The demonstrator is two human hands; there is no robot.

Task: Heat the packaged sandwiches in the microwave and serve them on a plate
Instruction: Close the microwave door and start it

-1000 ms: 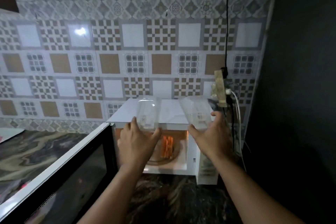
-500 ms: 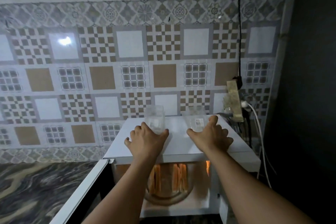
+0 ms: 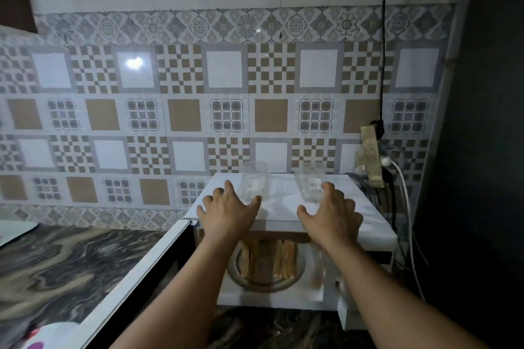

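A white microwave (image 3: 286, 207) is seen on the dark marbled counter (image 3: 71, 263), a little right of the middle of the view, with its door (image 3: 127, 278) swung open toward 8 o'clock. Inside the lit cavity, a round glass turntable (image 3: 263, 283) is seen, and on it two groups of sandwiches (image 3: 280, 259) are placed, standing on their edges side by side. Part of them is hidden by the forearms.

On the top of the microwave, two empty clear plastic packages are placed upright. The left package (image 3: 254, 183) is at 11 o'clock from the middle of the top, and the right package (image 3: 313, 184) is at 1 o'clock; a small label is visible on each one.

The left hand (image 3: 228, 211) is held over the front part of the top, with fingers spread and relaxed, and nothing is held by it. Its thumb is just beside the base of the left package; whether it touches cannot be told. The right hand (image 3: 331, 214) is also spread wide and holds nothing, and its fingertips are near the base of the right package.

At 3 o'clock from the microwave, a power strip (image 3: 371, 156) is fixed on the patterned tile wall (image 3: 184, 110), with a black cable (image 3: 383, 37) going up and a white cable (image 3: 408, 221) hanging down.
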